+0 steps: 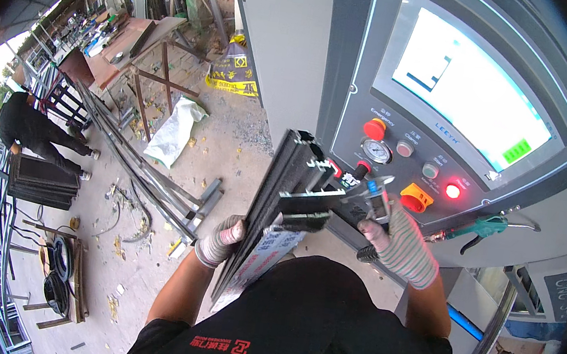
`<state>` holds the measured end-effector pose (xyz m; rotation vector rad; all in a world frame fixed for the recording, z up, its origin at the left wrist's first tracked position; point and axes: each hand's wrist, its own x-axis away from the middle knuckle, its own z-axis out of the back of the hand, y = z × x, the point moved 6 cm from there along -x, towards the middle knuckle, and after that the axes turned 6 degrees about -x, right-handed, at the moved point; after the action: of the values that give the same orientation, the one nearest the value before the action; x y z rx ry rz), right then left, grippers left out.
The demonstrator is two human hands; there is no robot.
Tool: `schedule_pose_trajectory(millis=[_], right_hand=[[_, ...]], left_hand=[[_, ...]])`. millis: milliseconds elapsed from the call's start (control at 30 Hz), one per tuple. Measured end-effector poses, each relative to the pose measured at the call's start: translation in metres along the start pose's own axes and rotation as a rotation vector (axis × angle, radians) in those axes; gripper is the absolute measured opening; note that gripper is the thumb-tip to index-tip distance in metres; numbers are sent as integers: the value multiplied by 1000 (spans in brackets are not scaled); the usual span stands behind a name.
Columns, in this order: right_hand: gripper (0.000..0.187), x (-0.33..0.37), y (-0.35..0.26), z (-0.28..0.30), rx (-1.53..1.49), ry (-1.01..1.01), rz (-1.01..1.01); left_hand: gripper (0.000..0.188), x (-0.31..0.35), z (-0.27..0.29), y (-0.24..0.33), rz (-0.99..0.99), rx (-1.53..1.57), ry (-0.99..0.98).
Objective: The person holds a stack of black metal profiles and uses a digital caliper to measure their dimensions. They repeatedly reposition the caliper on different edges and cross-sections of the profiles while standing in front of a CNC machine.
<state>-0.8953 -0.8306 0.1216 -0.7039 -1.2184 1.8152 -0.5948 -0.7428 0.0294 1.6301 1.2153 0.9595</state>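
Observation:
My left hand (219, 242), in a striped glove, is closed around a long dark metal profile (263, 199). The profile is tilted, its cut end with ribs and channels facing up toward the control panel; a printed film covers part of its lower side. My right hand (408, 248), gloved likewise, grips a hand tool (377, 200) with a pointed metal tip and a blue part. That tool is just right of the profile's end; its exact kind is unclear. From below my right thumb a dark ribbed end sticks out.
Ahead stands a grey machine panel (355, 101) with a lit screen (475, 87), a red push button (375, 129), a gauge (376, 151) and an orange rotary switch (416, 198). A green air gun (480, 231) hangs right. Long profiles (138, 160) lie left; a person (41, 128) bends beyond.

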Motion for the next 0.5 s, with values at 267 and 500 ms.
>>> schedule_pose_trajectory(millis=[267,500], right_hand=[[49,12,133,-41,468,-271,-420],[67,40,175,-31,523,-128,-433]], left_hand=[[95,-2,-5,3,146,126,6],[103,-3,10,-2,184,179,13]])
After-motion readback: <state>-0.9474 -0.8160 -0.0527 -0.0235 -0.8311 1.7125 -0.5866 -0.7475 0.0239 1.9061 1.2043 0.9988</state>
